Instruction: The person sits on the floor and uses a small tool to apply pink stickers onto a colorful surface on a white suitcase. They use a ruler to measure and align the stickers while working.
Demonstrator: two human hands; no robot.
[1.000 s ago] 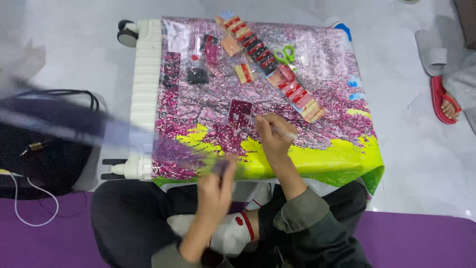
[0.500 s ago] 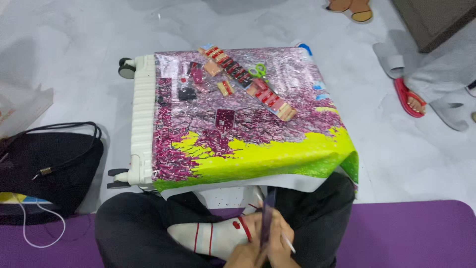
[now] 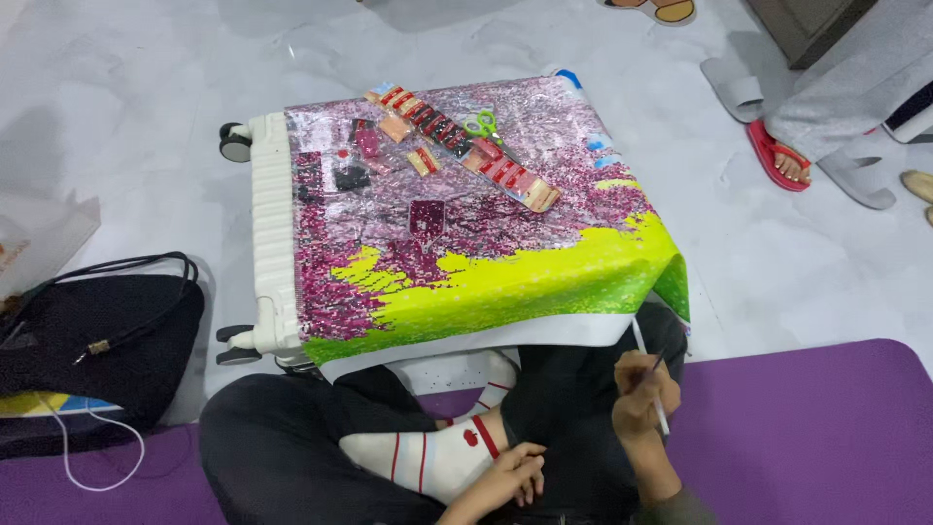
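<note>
My right hand is closed around a thin white pen-like tool, pinched near its middle. The tool's long axis runs steeply, its upper end pointing up and slightly left toward the hanging edge of the canvas, its lower end poking out below my fingers toward the purple mat. The canvas lies just ahead of and above this hand, draped over a white suitcase that serves as my bench. My right hand is clearly the nearer one to it.

My left hand rests low, fingers loosely curled and holding nothing, touching my white sock with red stripes. It sits well back from the canvas.

The canvas looks glittery: pink and purple blossoms across most of it, a bright yellow-green band along the near edge. Farther out from my hands, on top of it, lie a strip of small red-filled trays, green-handled scissors and a few small packets. A black bag sits far off to my left.
</note>
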